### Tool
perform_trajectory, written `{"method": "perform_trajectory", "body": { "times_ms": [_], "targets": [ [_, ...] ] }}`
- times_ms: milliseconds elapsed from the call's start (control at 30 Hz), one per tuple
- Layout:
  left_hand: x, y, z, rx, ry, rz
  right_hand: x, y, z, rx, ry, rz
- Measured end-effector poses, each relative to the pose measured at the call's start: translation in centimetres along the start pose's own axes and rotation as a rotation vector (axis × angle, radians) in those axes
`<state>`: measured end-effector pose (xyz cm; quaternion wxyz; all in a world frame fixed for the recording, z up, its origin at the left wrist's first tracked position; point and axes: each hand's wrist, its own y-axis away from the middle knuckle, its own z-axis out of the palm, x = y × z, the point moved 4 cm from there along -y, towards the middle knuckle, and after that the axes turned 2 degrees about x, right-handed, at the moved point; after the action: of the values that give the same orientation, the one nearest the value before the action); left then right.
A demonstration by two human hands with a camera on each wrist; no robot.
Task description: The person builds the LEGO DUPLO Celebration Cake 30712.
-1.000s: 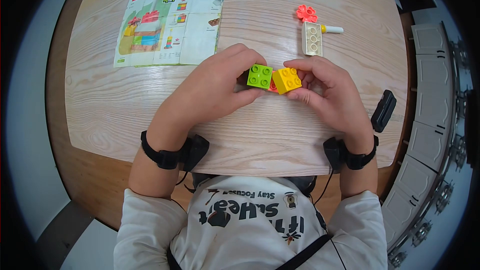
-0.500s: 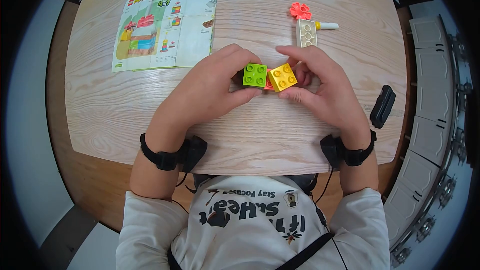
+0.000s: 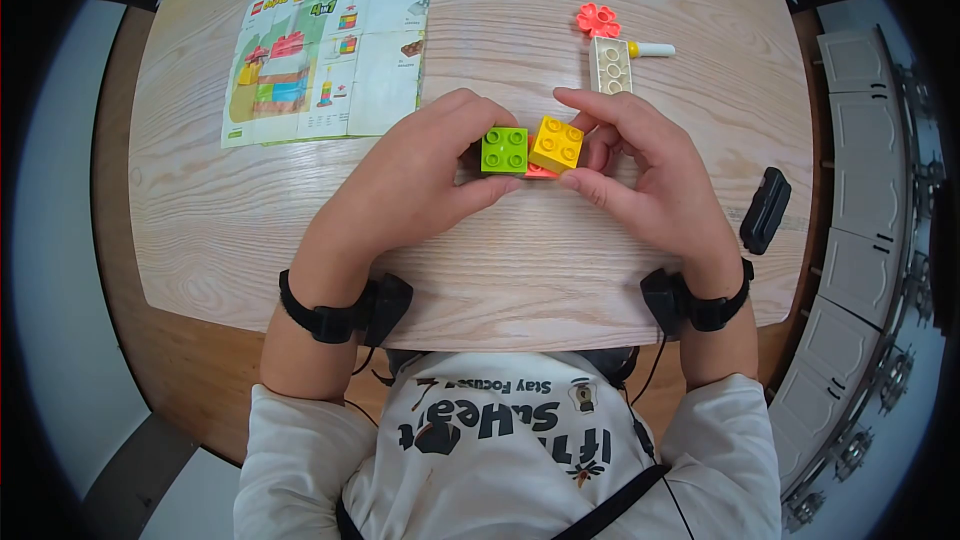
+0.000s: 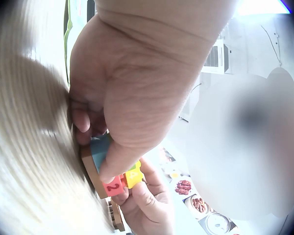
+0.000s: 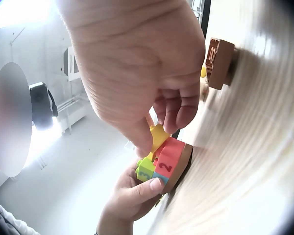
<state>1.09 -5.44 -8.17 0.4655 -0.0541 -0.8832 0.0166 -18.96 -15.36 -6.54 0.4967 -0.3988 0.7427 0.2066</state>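
My left hand point(image 3: 425, 165) grips a small stack of toy bricks low over the table, its thumb along the near side. In that stack a green brick point(image 3: 504, 150) marked 3 is on top, above a blue brick point(image 4: 99, 147). Beside the blue one sits a red brick point(image 5: 170, 154) marked 2, both on a brown base point(image 5: 182, 169). With thumb and fingers, my right hand point(image 3: 655, 165) pinches a yellow brick point(image 3: 557, 144) marked 4. The yellow brick is tilted over the red one, turned slightly out of line with the green.
An instruction booklet point(image 3: 385, 90) lies at the back left. Behind the right hand are a cream brick point(image 3: 611, 65) with its hollow side up, a coral flower point(image 3: 597, 20) and a white candle piece point(image 3: 655, 49). A black device point(image 3: 766, 210) lies near the right edge.
The yellow brick has shifted left with my right hand and sits closer to the green brick. My left hand keeps its grip on the stack.
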Motion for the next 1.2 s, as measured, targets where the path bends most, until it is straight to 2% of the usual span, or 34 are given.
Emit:
{"method": "perform_trajectory", "body": {
  "times_ms": [100, 300, 533, 567, 700, 800, 1000, 1200],
  "targets": [
    [-0.1, 0.0, 0.0, -0.005, 0.006, -0.008, 0.5, 0.0, 0.0, -0.031, 0.061, -0.073],
    [0.0, 0.0, 0.0, -0.003, 0.02, 0.0, -0.2, 0.1, 0.4, -0.057, 0.01, -0.09],
    [-0.5, 0.3, 0.2, 0.011, 0.018, 0.073, -0.9, 0.1, 0.8, -0.105, 0.017, -0.073],
    [-0.3, 0.2, 0.1, -0.026, 0.026, 0.025, -1.0, 0.2, 0.7, -0.113, 0.026, -0.054],
    [-0.3, 0.1, 0.2, -0.018, 0.034, 0.032, -1.0, 0.3, 0.5, -0.133, 0.033, -0.03],
    [-0.1, 0.3, 0.1, -0.038, 0.089, -0.011, -0.5, 0.2, 0.9, -0.104, 0.043, -0.095],
    [-0.2, 0.3, 0.2, -0.014, 0.12, 0.0, -0.4, 0.5, 1.3, -0.084, -0.008, -0.008],
    [-0.2, 0.2, 0.1, -0.025, 0.116, -0.019, -0.8, 0.4, 1.2, -0.075, 0.08, -0.01]
  ]
}}
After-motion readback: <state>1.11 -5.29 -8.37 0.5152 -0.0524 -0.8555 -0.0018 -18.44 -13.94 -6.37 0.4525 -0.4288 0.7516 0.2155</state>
